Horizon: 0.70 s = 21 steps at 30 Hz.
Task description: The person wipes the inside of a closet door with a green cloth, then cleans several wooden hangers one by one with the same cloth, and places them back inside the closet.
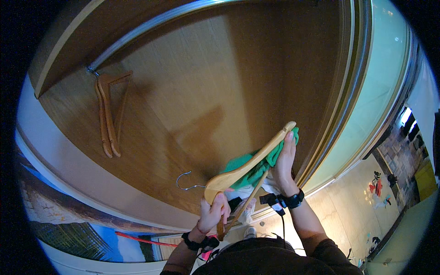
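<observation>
A light wooden clothes hanger [237, 174] is held aslant in front of me, its metal hook [182, 182] pointing left. My left hand [215, 211] grips it by the shoulder near the hook. At the raised far end, my right hand [285, 163] presses a green garment [256, 177] against the hanger's arm, fingers extended along the cloth. White and pink cloth shows below the green part. The hanger's thin lower bar [247, 202] passes in front of the cloth. Part of the garment is hidden behind the hanger and my right hand.
Ahead is an open wardrobe with a wooden back panel [192, 68] and a metal rail [154, 24]. Several wooden hangers [108, 113] hang at its left. A pale sliding door [381, 86] stands right. Small items [376, 189] lie on the tiled floor [338, 206].
</observation>
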Each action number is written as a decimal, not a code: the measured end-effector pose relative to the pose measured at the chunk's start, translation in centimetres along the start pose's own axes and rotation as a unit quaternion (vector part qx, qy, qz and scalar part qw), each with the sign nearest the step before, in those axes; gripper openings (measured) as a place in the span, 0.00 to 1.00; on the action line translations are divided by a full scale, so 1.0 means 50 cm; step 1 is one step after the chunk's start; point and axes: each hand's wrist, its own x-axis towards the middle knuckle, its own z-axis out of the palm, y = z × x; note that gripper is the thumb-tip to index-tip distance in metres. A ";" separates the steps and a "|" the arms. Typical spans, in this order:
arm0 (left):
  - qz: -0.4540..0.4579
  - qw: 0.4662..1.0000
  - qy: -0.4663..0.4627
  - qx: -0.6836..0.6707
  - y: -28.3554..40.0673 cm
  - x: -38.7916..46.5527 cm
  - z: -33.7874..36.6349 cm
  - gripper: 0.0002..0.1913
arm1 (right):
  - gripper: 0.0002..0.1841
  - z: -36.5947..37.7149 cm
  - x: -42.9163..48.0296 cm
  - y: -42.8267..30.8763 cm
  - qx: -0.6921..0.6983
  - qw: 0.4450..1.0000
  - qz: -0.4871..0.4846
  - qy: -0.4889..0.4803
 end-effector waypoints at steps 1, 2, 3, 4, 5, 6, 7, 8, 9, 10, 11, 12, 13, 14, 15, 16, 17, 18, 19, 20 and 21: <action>0.002 1.000 0.013 -0.028 -0.002 -0.002 0.005 0.19 | 0.31 -0.002 0.014 -0.002 0.026 0.999 -0.031 -0.012; -0.002 0.998 0.027 -0.050 -0.005 -0.001 0.015 0.19 | 0.32 0.000 0.014 0.000 0.003 1.000 -0.002 0.001; -0.003 0.997 0.048 -0.059 -0.008 0.003 0.021 0.18 | 0.33 0.006 0.002 0.005 0.000 1.000 -0.001 -0.027; 0.005 0.995 0.070 -0.064 -0.013 0.010 0.032 0.19 | 0.23 0.017 -0.020 0.013 -0.002 1.000 0.007 -0.028; 0.012 0.991 0.090 -0.098 -0.017 0.018 0.042 0.19 | 0.33 0.024 -0.046 0.021 -0.072 0.995 -0.026 -0.069; 0.022 0.986 0.113 -0.118 -0.020 0.028 0.049 0.19 | 0.30 0.032 -0.081 0.031 -0.111 0.991 0.000 -0.079; 0.046 0.983 0.122 -0.133 -0.021 0.037 0.053 0.20 | 0.27 0.040 -0.115 0.041 -0.138 0.986 -0.003 -0.097; 0.034 0.981 0.154 -0.115 -0.021 0.046 0.053 0.20 | 0.25 0.047 -0.139 0.047 -0.165 0.980 -0.006 -0.115; 0.024 0.982 0.155 -0.109 -0.019 0.053 0.052 0.20 | 0.24 0.050 -0.147 0.048 -0.209 0.969 0.030 -0.128; 0.025 0.984 0.146 -0.102 -0.016 0.057 0.048 0.20 | 0.22 0.052 -0.148 0.045 -0.196 0.975 -0.024 -0.106; 0.025 0.984 0.149 -0.097 -0.013 0.059 0.043 0.20 | 0.23 0.049 -0.140 0.036 -0.237 0.967 -0.043 -0.087; 0.034 0.985 0.137 -0.098 -0.011 0.059 0.041 0.20 | 0.23 0.047 -0.125 0.023 -0.228 0.965 -0.072 -0.102; 0.045 0.986 0.131 -0.090 -0.009 0.056 0.037 0.20 | 0.23 0.043 -0.104 0.004 -0.232 0.965 -0.066 -0.101; 0.051 0.988 0.117 -0.083 -0.008 0.052 0.030 0.19 | 0.21 0.035 -0.080 -0.019 -0.278 0.939 -0.178 -0.099; 0.075 0.990 0.098 -0.067 -0.008 0.047 0.024 0.19 | 0.18 0.032 -0.052 -0.044 -0.303 0.910 -0.272 -0.073; 0.061 0.989 0.078 -0.107 -0.010 0.043 0.020 0.17 | 0.15 0.028 -0.035 -0.069 -0.319 0.881 -0.342 -0.073; 0.015 0.993 0.073 -0.088 -0.013 0.039 0.016 0.17 | 0.13 0.027 -0.023 -0.090 -0.338 0.853 -0.390 -0.073; -0.001 0.996 0.059 -0.064 -0.018 0.035 0.014 0.16 | 0.12 0.017 -0.015 -0.113 -0.384 0.805 -0.438 -0.113; -0.017 0.998 0.045 -0.040 -0.023 0.033 0.011 0.16 | 0.11 0.012 -0.006 -0.135 -0.447 0.762 -0.443 -0.154; -0.042 0.997 0.031 -0.053 -0.028 0.026 0.010 0.13 | 0.12 0.021 0.004 -0.144 -0.436 0.752 -0.463 -0.175; -0.040 0.998 0.019 -0.034 -0.034 0.023 0.009 0.13 | 0.12 0.029 0.007 -0.151 -0.416 0.761 -0.469 -0.167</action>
